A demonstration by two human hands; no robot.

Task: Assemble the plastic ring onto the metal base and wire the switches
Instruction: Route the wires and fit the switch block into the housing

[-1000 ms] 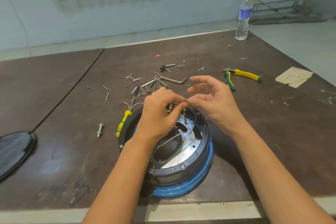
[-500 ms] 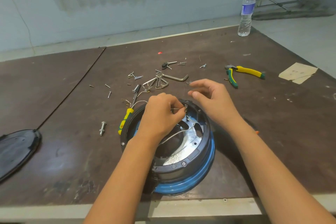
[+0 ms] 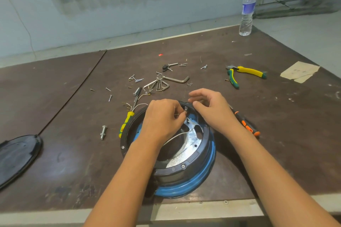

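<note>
Left hand: the left hand [image 3: 162,118] is being held over the ring's far side, fingers curled, with a thin white wire [image 3: 178,135] being pinched at the fingertips.
Right hand: the right hand [image 3: 212,110] is being held just beside it, fingers loosely bent, thumb tip at the far rim; whether anything is being pinched cannot be told.
Ring and base: the black plastic ring [image 3: 202,155] is being carried on the round blue metal base [image 3: 195,187], near the front edge of the brown table [image 3: 73,153].
Switch: a small metal-tabbed switch [image 3: 185,109] is being framed between both hands, inside the far rim.
Tools: a yellow-handled screwdriver [image 3: 126,122] is lying just beside the ring's left side, and an orange-and-black screwdriver [image 3: 247,125] beside the right wrist.
</note>
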